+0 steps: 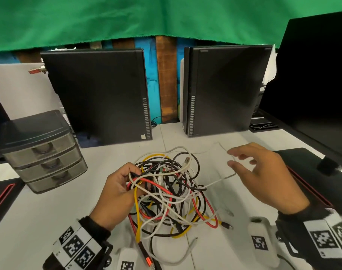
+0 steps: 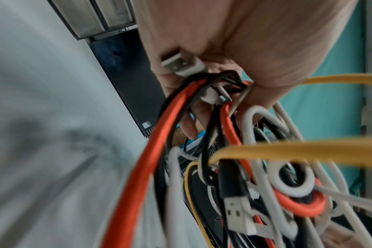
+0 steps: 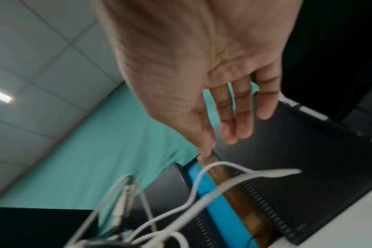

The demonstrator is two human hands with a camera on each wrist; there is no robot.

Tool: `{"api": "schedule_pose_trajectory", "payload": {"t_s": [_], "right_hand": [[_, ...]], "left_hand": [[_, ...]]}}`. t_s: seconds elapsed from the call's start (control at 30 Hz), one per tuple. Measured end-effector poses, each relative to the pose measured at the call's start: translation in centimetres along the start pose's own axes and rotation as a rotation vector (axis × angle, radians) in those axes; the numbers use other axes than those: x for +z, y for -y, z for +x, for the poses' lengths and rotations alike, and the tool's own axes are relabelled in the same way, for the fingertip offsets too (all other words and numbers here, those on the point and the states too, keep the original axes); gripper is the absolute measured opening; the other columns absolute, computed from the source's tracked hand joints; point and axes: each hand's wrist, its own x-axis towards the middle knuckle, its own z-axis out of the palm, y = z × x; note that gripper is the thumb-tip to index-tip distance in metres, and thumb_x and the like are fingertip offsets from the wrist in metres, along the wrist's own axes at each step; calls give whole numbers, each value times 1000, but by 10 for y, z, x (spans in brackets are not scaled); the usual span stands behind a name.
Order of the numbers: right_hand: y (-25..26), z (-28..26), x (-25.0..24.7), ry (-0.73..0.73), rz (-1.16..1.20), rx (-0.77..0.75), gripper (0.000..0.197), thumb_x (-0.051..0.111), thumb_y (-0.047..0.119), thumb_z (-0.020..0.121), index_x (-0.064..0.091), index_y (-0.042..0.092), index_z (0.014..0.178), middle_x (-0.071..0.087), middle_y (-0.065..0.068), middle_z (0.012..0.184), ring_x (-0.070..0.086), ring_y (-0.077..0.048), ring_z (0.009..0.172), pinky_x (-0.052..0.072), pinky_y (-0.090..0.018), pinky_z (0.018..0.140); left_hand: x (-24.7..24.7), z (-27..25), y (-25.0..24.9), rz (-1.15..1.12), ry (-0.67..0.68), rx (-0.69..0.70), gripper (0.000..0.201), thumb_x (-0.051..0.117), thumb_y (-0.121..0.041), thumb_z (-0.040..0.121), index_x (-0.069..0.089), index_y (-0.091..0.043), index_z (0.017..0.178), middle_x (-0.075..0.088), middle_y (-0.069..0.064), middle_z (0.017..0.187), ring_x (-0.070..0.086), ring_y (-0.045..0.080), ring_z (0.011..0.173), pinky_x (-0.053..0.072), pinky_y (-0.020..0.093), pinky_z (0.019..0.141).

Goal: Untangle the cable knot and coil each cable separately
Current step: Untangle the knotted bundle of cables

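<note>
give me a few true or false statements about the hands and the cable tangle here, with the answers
1. The left hand grips a bunch of strands of the cable tangle. True.
2. The right hand is clenched in a fist around a red cable. False: its fingers are spread open, beside a thin white cable that leads out of the tangle.
3. The tangle holds red, yellow, black and white cables. True.
4. The drawer unit stands to the right of the tangle. False: it stands to the left.
5. The cables are already coiled separately. False: they are still knotted in one heap.
</note>
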Motion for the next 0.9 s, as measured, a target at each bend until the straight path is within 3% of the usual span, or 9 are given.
{"api": "schedule_pose_trajectory", "payload": {"t_s": [0.03, 0.1, 0.2, 0.3, 0.4, 0.47, 0.6, 0.77, 0.9], "right_hand": [[10, -2, -1, 9, 89, -34, 17, 71, 23, 88, 71, 30, 104, 66, 18, 95, 61, 0, 92, 48, -13, 73], [28, -6, -1, 102, 295, -36, 13, 72, 17, 88, 75, 26, 97, 72, 17, 89, 65, 0, 89, 49, -10, 72], [38, -10, 7, 248, 529, 20, 16, 69, 11, 90, 79, 23, 95, 76, 6, 83, 69, -8, 80, 54, -21, 74], [42, -11, 16, 329, 725, 93, 19, 66, 7, 91, 81, 17, 87, 72, -13, 70, 65, -16, 63, 51, -24, 59], [45, -11, 24, 375, 870, 189, 14, 70, 22, 83, 81, 14, 85, 66, -23, 64, 58, -18, 50, 47, -23, 47], [48, -12, 26, 410, 923, 238, 21, 69, 27, 81, 81, 11, 87, 66, -23, 67, 55, -17, 45, 43, -20, 42], [46, -14, 24, 486, 928, 293, 28, 58, 29, 93, 78, 9, 97, 68, -13, 69, 50, -11, 43, 37, -18, 40], [37, -10, 22, 615, 944, 320, 11, 65, -3, 88, 73, 0, 95, 72, 2, 68, 56, -1, 47, 38, -9, 42], [33, -8, 26, 542, 959, 317, 10, 74, 5, 82, 74, -3, 88, 69, -11, 71, 56, -10, 49, 37, -11, 43]], "left_hand": [[1, 0, -1, 3, 10, 11, 23, 82, -26, 59, 64, -28, 73, 66, -3, 71, 63, 11, 69, 53, 25, 68], [3, -1, -3, 8, 46, 53, 21, 79, -27, 61, 63, -28, 74, 65, -5, 70, 61, 10, 67, 53, 22, 66], [9, -5, -9, -4, 100, 96, 19, 78, -28, 64, 62, -30, 75, 64, -6, 70, 59, 9, 65, 50, 19, 63], [13, -9, -15, -17, 151, 115, 20, 78, -24, 65, 62, -29, 75, 64, -5, 72, 58, 8, 66, 49, 19, 63], [17, -10, -19, -21, 220, 110, 21, 79, -21, 68, 61, -28, 78, 66, -2, 77, 61, 11, 72, 50, 22, 67], [21, -10, -22, -13, 264, 106, 20, 79, -21, 70, 61, -26, 79, 66, -5, 77, 62, 9, 71, 50, 20, 67], [29, -7, -25, 3, 281, 89, 18, 78, -20, 71, 61, -23, 79, 66, -7, 75, 62, 6, 70, 50, 18, 66], [33, -3, -25, 38, 307, 65, 31, 81, 3, 74, 62, -22, 78, 68, -5, 75, 64, 7, 70, 50, 18, 67], [35, -2, -26, 38, 316, 55, 31, 79, 4, 76, 64, -23, 79, 70, 1, 78, 67, 11, 73, 52, 21, 68]]}}
